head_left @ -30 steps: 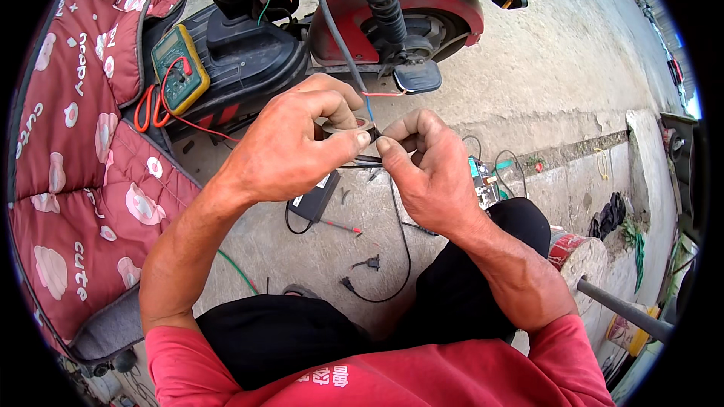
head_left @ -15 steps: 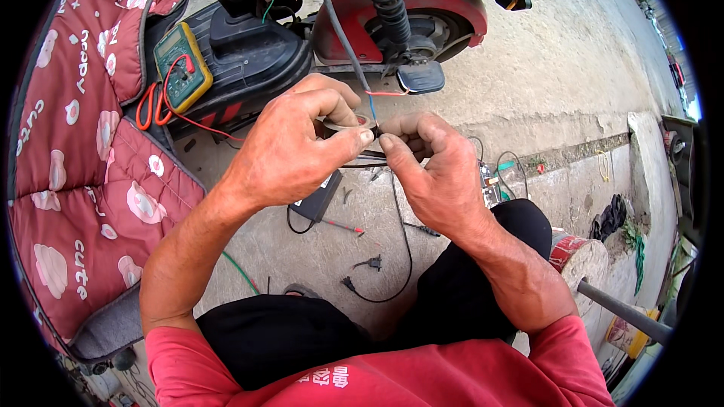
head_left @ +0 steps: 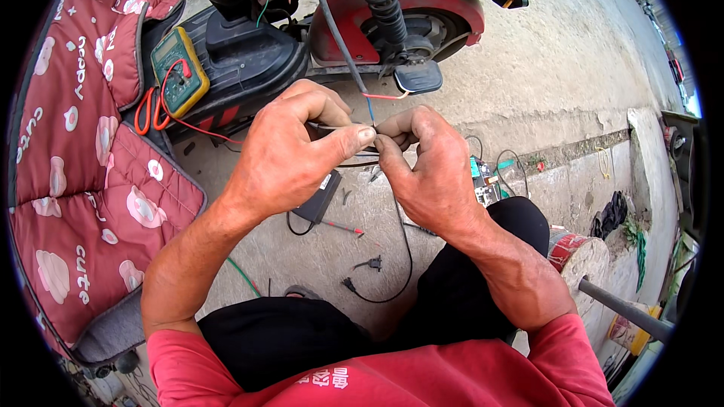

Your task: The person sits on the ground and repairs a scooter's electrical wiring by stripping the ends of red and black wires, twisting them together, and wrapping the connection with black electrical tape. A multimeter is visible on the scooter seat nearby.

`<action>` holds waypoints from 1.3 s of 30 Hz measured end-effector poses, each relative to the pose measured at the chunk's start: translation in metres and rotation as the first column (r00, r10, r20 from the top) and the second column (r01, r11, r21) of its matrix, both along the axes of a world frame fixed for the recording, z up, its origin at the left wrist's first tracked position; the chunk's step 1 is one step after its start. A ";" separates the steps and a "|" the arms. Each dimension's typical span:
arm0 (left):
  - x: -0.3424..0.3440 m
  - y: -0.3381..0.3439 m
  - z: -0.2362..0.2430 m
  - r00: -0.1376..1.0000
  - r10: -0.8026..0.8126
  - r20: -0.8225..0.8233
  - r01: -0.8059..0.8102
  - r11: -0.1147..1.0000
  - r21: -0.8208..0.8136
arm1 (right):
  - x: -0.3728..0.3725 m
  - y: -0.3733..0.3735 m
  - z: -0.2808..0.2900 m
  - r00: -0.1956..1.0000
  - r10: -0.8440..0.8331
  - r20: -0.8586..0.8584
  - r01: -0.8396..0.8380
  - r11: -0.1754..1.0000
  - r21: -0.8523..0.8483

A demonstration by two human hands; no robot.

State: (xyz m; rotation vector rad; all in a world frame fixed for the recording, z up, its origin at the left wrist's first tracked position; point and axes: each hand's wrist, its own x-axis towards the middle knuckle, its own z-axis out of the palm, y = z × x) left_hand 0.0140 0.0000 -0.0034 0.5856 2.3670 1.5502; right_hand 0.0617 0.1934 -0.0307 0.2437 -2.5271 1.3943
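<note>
A grey cable (head_left: 332, 22) comes down from the scooter and splits into a blue wire (head_left: 372, 114) and a red wire (head_left: 386, 96). My left hand (head_left: 290, 151) is closed, its thumb and forefinger pinching at the lower end of the blue wire. Opposite it, my right hand (head_left: 426, 166) pinches the same spot, and the fingertips of both hands nearly meet. A small dark piece shows there; its kind is hard to make out. Whatever lies under my curled left fingers is mostly hidden. Behind the hands runs a black cord (head_left: 358, 165).
The scooter's rear wheel (head_left: 445, 19) and pedal (head_left: 418, 77) stand ahead. A yellow-edged multimeter (head_left: 179, 71) with red leads rests on its footboard. A padded red cover (head_left: 83, 173) hangs at left. On the concrete lie a black adapter (head_left: 318, 197) and a plug connector (head_left: 369, 263).
My fingertips have drawn closer together around the blue wire's end. A pale ring-shaped edge beneath my left fingers shows less now. The whole view has shifted slightly.
</note>
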 end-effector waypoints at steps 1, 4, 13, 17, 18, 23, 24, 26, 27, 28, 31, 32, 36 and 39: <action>-0.001 0.000 0.000 1.000 0.003 0.015 -0.003 1.000 0.000 | 0.000 0.000 0.000 1.000 -0.004 0.010 0.004 1.000 -0.012; -0.004 -0.005 0.010 0.996 -0.085 0.011 0.086 0.995 -0.047 | 0.000 0.001 0.006 0.992 -0.042 0.118 0.050 0.996 -0.069; -0.006 -0.013 0.019 0.980 -0.195 -0.032 0.194 0.981 -0.029 | -0.001 0.001 0.000 0.973 0.013 0.233 0.042 0.972 -0.230; 0.002 -0.005 0.023 0.996 -0.093 -0.015 0.093 0.995 -0.043 | 0.000 0.003 0.001 0.952 0.063 0.300 0.052 0.931 -0.362; 0.003 -0.003 0.025 0.998 -0.065 -0.003 0.065 0.997 -0.042 | 0.000 0.003 0.003 0.947 0.077 0.312 0.046 0.929 -0.368; 0.002 0.002 0.029 0.989 -0.048 0.139 0.051 0.998 -0.022 | 0.002 0.002 0.015 0.912 0.091 0.400 0.061 0.934 -0.353; 0.002 0.003 0.031 0.983 -0.045 0.175 0.046 0.999 -0.004 | 0.002 0.002 0.014 0.914 0.088 0.396 0.067 0.930 -0.362; -0.003 -0.004 0.031 0.982 -0.185 0.030 0.184 0.982 0.034 | 0.001 0.002 0.011 0.918 0.080 0.389 0.080 0.921 -0.381; -0.007 -0.007 0.029 0.966 -0.254 -0.044 0.256 0.966 0.046 | 0.001 0.002 0.012 0.916 0.081 0.393 0.089 0.914 -0.396; -0.009 -0.009 0.025 0.958 -0.280 -0.055 0.284 0.954 0.092 | 0.001 0.002 0.014 0.914 0.082 0.397 0.098 0.907 -0.411; -0.016 -0.015 0.017 0.930 -0.366 -0.031 0.365 0.912 0.187 | 0.001 0.003 0.012 0.934 0.094 0.345 0.064 0.906 -0.419; -0.018 -0.016 0.015 0.930 -0.368 0.003 0.359 0.907 0.220 | 0.001 0.004 0.011 0.943 0.101 0.317 0.042 0.909 -0.415; -0.022 -0.018 0.014 0.920 -0.383 0.082 0.346 0.894 0.285 | 0.001 0.003 0.012 0.951 0.127 0.283 -0.026 0.942 -0.335; -0.022 -0.019 0.016 0.917 -0.388 0.093 0.351 0.894 0.279 | 0.001 0.003 0.012 0.966 0.123 0.228 -0.059 0.962 -0.267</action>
